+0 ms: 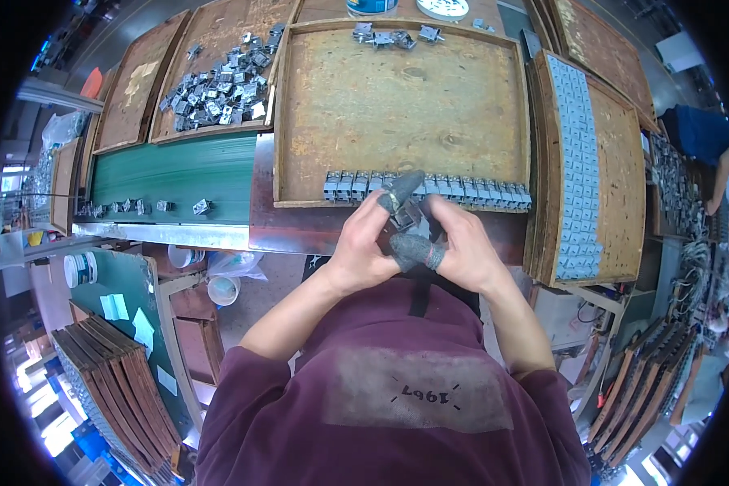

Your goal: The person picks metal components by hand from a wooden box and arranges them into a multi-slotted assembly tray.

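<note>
Close to my body, at the front edge of a shallow wooden tray (292,121), my left hand (363,249) and my right hand (468,249) pinch a small metal box-shaped part (409,217) between them. Dark grey fabric covers some fingertips and thumbs on both hands and hides much of the part. Just beyond the fingers, a row of similar metal parts (478,193) stands side by side along the tray's near wall. A few loose parts (393,38) lie at its far wall.
To the left, a green conveyor belt (170,170) carries several parts, with a board heaped with metal parts (227,89) behind it. A tray of parts in tight rows (577,162) stands at right. Stacked wooden trays (117,373) sit lower left. Another person (701,138) is at far right.
</note>
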### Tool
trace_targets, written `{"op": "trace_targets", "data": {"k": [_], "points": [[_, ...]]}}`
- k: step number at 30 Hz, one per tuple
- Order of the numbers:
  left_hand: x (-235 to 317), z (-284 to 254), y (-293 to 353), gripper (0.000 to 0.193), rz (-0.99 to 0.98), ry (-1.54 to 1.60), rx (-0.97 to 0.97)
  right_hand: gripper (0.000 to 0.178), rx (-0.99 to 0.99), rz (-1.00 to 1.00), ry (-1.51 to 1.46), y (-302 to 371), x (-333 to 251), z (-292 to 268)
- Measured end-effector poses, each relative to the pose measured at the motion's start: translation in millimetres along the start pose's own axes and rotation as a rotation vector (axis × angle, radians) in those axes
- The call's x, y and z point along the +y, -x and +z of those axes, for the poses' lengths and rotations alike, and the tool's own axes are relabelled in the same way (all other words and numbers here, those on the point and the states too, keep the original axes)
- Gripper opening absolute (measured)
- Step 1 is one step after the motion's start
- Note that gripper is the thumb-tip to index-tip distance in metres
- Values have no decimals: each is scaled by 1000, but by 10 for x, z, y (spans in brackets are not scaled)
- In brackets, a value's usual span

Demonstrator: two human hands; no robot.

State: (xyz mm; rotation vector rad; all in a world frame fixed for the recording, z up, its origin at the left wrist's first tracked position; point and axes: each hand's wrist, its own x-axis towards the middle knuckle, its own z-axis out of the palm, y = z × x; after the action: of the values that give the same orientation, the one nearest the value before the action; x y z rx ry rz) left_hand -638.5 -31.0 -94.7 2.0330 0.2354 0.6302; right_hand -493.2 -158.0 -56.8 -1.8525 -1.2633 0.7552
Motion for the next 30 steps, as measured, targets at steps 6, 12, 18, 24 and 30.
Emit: {"op": "trace_targets", "data": {"k": [6,12,18,24,30], "points": [[64,95,37,74,115,-30,43,36,137,-192,15,62,84,87],[-280,-234,-62,55,143,-426,-113,35,247,17,87,321,293,-186],[-965,-1170,112,60,-633,-262,10,29,1011,476,356,1195,1149,-1455],[-1297,-1183,-92,54,-702,-9,-306,35,723,777,457,2182,2300,-1982],[-1493,-1074,-81,49,-810,162,-444,23,706,735,-52,2206,2472,-2115]]}}
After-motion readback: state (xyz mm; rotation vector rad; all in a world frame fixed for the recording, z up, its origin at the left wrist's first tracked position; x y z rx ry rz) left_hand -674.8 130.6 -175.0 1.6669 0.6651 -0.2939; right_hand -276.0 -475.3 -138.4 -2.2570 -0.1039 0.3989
